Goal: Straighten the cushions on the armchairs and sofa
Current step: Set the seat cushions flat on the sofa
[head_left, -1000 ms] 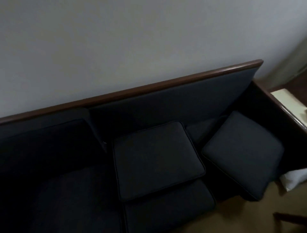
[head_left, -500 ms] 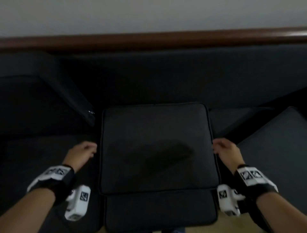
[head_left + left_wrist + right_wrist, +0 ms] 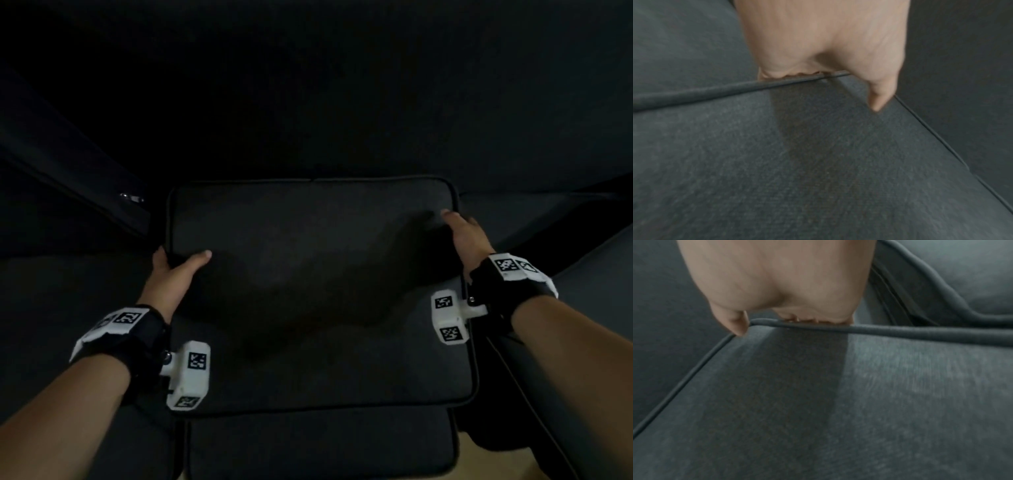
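A dark grey square cushion [image 3: 318,294] with piped edges lies flat on the sofa seat [image 3: 322,448]. My left hand [image 3: 174,265] grips its left edge, thumb on top and fingers hidden underneath. My right hand [image 3: 462,229] grips the right edge near the far corner the same way. In the left wrist view the left hand [image 3: 824,53] closes over the cushion's piping [image 3: 694,94]. The right wrist view has my right hand [image 3: 777,285] curled over the piping [image 3: 900,332] at the corner.
The sofa back [image 3: 308,102] rises dark behind the cushion. A second cushion [image 3: 589,274] lies to the right. A leaning back cushion with a zip pull [image 3: 132,197] stands at the left. A strip of tan floor [image 3: 462,459] is visible below the seat.
Both hands moved in from beside the cushion and took hold of its left and right edges. My head came closer and lower, so the wooden rail and wall left the view.
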The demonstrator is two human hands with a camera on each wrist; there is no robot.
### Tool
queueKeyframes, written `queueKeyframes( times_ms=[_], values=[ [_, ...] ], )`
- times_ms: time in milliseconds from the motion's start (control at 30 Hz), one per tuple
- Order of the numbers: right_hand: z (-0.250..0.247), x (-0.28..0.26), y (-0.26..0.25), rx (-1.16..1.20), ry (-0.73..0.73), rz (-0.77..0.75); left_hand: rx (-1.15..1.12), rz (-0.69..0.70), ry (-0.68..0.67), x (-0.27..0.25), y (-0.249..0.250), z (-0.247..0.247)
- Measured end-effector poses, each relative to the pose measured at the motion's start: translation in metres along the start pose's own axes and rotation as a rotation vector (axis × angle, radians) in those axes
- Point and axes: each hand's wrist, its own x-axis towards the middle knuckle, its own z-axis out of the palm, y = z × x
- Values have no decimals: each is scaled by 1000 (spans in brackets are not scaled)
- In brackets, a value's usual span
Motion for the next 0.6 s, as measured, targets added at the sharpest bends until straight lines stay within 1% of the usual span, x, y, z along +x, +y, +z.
queueKeyframes(
  times_ms=[67,167,233,267,300,367,467,500,600],
  values=[
    [-1,1,2,77,-15,25,-99,-2,-24,-8,4,1],
    [-10,24,21,180,-69,83,-278,-39,-45,-18,6,-5],
    [-20,34,33,241,-75,75,-359,-50,-68,-31,3,-15],
    [-24,28,35,273,-78,72,-397,-58,-87,-40,1,-19],
    [-27,11,31,299,-75,77,-431,-59,-98,-51,1,-23],
    [-38,-18,29,326,-74,79,-448,-36,-76,-80,3,-29],
    [-60,-57,25,411,-67,37,-494,27,-39,-129,11,-45],
    [-66,-74,20,445,-56,20,-512,61,-31,-144,12,-52],
    [-89,-130,7,532,-46,-63,-589,102,6,-184,8,-73]
  ],
)
